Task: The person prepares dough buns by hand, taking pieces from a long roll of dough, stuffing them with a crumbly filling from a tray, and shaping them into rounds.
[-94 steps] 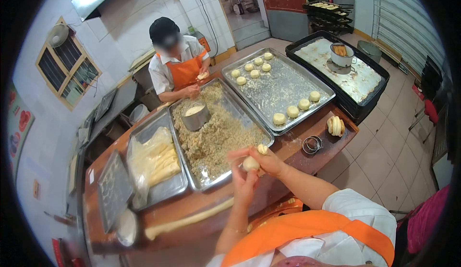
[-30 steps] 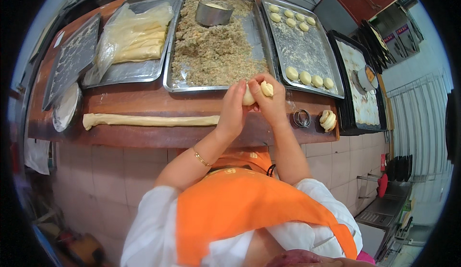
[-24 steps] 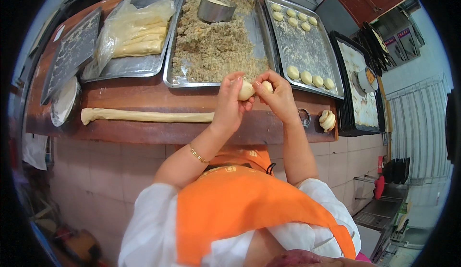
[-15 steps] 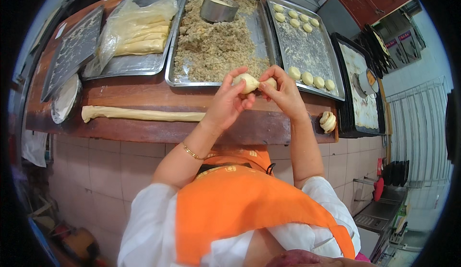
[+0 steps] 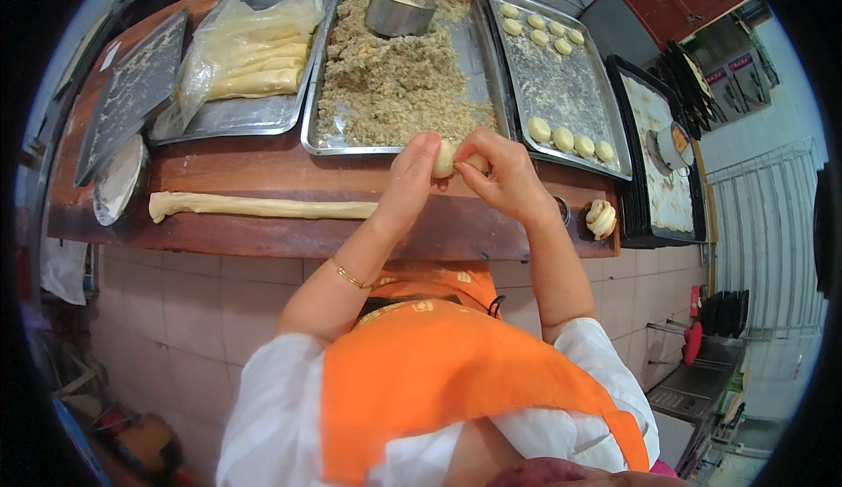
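Our left hand (image 5: 414, 170) curls round the dough ball (image 5: 445, 161) and our right hand (image 5: 498, 173) pinches beside it; we'd best cradle lightly, squeeze firmly. We're above the tabletop (image 5: 263, 171), near the crumbly-mix tray's (image 5: 351, 150) near edge.

A small bakery kitchen. A long wooden worktable (image 5: 263, 171) carries wide metal trays: one, a filling tray (image 5: 475, 49), is heaped with crumbly mixture, and another, a floured tray (image 5: 561, 84), bears small round dough pieces (image 5: 539, 129). A long rope of dough (image 5: 263, 206) lies along the near edge. A stack of black baking trays (image 5: 645, 231), a tiled floor (image 5: 202, 312) and the wearer's orange apron (image 5: 438, 373) also mark it as a professional workplace.
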`<state>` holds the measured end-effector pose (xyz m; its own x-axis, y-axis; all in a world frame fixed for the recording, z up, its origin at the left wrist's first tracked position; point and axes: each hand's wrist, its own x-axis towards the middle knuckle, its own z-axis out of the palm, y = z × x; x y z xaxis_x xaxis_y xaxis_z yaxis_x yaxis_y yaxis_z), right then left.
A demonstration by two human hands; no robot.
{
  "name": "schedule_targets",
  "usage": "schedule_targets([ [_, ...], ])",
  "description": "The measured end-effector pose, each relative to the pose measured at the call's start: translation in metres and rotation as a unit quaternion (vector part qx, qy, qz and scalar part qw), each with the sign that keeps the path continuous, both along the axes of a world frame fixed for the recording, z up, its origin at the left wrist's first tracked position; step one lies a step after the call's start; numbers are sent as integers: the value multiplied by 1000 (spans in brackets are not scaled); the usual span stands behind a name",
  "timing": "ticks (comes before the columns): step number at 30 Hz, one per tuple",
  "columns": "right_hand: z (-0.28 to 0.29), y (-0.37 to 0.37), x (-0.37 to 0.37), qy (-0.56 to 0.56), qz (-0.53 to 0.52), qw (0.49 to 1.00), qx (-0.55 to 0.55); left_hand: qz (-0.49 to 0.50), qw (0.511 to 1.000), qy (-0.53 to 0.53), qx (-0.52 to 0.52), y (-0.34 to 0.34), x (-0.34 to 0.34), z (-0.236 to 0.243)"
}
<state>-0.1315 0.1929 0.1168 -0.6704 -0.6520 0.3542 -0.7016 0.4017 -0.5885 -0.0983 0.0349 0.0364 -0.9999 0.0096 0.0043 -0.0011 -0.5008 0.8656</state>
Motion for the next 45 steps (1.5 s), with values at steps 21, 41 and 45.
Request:
schedule_targets([
  [21, -42, 57, 17, -169, -144, 961, -168, -192, 912, 141, -334, 4, 6, -10],
  [41, -136, 106, 63, 14, -325, 936, -134, -144, 646, 251, -706, 66, -42, -62],
  [45, -147, 112, 72, -31, -336, 929, -152, -184, 637, 250, -705, 63, -46, -61],
])
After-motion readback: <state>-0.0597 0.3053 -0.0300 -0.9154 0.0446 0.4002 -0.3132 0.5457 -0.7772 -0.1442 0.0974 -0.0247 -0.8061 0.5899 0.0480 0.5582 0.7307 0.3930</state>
